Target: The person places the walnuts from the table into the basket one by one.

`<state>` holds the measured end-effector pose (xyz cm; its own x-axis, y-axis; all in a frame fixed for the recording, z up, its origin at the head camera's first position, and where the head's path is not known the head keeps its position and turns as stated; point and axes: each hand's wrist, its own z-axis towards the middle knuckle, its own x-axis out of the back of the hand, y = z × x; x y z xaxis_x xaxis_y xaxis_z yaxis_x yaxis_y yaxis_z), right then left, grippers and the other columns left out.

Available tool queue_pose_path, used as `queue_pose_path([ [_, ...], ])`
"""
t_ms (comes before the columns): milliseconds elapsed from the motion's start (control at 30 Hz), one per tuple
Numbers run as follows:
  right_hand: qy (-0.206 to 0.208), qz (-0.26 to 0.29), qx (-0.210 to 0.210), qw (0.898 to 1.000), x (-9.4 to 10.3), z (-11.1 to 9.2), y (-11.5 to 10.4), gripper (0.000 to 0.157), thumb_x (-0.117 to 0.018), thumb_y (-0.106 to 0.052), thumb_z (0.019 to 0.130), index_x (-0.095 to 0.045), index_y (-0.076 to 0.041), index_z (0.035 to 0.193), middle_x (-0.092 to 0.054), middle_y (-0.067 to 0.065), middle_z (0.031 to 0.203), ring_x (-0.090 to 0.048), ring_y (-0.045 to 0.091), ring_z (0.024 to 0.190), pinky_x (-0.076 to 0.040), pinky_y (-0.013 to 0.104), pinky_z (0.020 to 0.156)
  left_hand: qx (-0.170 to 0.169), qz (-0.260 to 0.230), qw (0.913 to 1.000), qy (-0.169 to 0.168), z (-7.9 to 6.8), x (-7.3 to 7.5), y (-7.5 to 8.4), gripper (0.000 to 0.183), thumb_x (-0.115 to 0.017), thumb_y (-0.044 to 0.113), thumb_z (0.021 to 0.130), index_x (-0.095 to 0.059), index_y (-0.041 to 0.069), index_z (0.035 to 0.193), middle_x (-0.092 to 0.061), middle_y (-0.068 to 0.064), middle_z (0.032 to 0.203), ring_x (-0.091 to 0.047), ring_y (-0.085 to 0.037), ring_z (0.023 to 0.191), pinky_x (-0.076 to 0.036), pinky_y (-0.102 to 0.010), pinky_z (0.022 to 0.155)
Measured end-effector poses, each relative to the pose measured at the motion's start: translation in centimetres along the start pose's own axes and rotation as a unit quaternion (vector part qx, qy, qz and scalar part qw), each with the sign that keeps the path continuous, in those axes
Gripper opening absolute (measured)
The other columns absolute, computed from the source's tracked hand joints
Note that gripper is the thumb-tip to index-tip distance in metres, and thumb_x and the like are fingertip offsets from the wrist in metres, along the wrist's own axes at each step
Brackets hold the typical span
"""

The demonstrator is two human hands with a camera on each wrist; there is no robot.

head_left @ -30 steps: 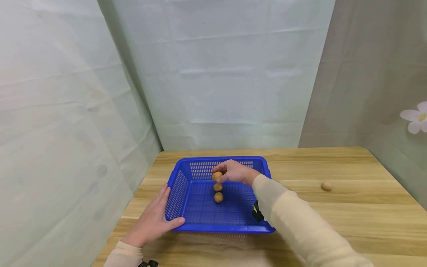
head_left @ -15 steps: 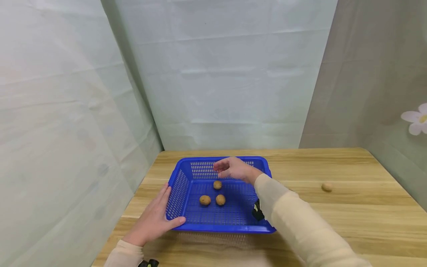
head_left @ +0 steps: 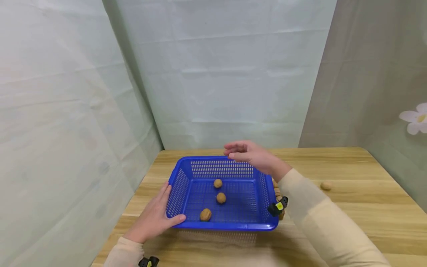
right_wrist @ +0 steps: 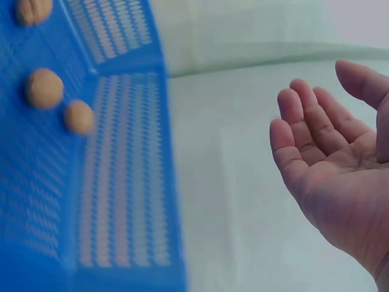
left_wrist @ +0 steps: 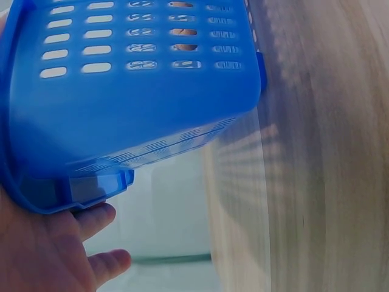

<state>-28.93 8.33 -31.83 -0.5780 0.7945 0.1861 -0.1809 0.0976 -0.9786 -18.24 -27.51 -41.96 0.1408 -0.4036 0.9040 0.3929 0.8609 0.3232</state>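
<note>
A blue plastic basket [head_left: 227, 226] with slotted walls stands on the table. Three walnuts lie apart on its floor: one walnut [head_left: 218, 183] toward the back, another walnut [head_left: 221, 198] in the middle and a third walnut [head_left: 205, 214] close to the front wall. My left hand [head_left: 154, 218] rests at the basket's left front corner, fingers extended along the outside of the rim and thumb over the front rim. Above the back right part of the basket my right hand [head_left: 257, 155] hovers, its fingers loosely bent; the right wrist view shows its bare palm.
Several more walnuts [head_left: 277, 191] sit on the table against the basket's right side, partly hidden by the basket and my right wrist. A lone walnut [head_left: 326, 186] lies farther right on the wooden table [head_left: 360, 215]. Pale cloth [head_left: 233, 92] hangs behind the table.
My right hand let go of a walnut, which dropped into the basket and rolled toward the front left. The hand then rose and moved right. My left hand stayed on the corner.
</note>
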Motion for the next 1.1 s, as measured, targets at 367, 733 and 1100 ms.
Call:
queue_pose_path([
  [367,0.112,-0.100,-0.029,0.988,6.2,-10.9,3.5,0.048,-0.060,-0.028,0.096,-0.050,-0.001,0.136,-0.056,0.014,0.132,-0.052,0.033,0.123,-0.042,0.041,0.101,0.008,-0.013,0.9997,-0.017,0.1,0.7,-0.8,0.108,-0.071,0.057,0.079,-0.022,-0.012,0.147,-0.016,-0.028,0.155,-0.027,-0.048,0.136,-0.031,-0.061,0.104],
  [733,0.153,-0.149,-0.077,0.974,8.9,-15.9,10.1,0.053,-0.057,-0.029,0.098,-0.046,0.004,0.138,-0.049,0.023,0.138,-0.048,0.038,0.124,-0.044,0.026,0.094,0.005,-0.002,0.9999,0.016,1.8,1.4,0.0,0.094,-0.066,0.053,0.085,-0.032,-0.012,0.144,-0.022,-0.026,0.154,-0.017,-0.043,0.142,-0.024,-0.060,0.109],
  [1100,0.173,-0.163,-0.108,0.965,8.8,-16.1,13.2,0.059,-0.063,-0.027,0.094,-0.045,0.008,0.137,-0.051,0.026,0.134,-0.049,0.038,0.120,-0.049,0.026,0.084,0.062,0.021,0.9977,-0.020,2.2,0.1,-0.2,0.108,-0.054,0.069,0.084,-0.020,-0.011,0.147,-0.010,-0.026,0.156,-0.007,-0.041,0.144,-0.017,-0.058,0.112],
])
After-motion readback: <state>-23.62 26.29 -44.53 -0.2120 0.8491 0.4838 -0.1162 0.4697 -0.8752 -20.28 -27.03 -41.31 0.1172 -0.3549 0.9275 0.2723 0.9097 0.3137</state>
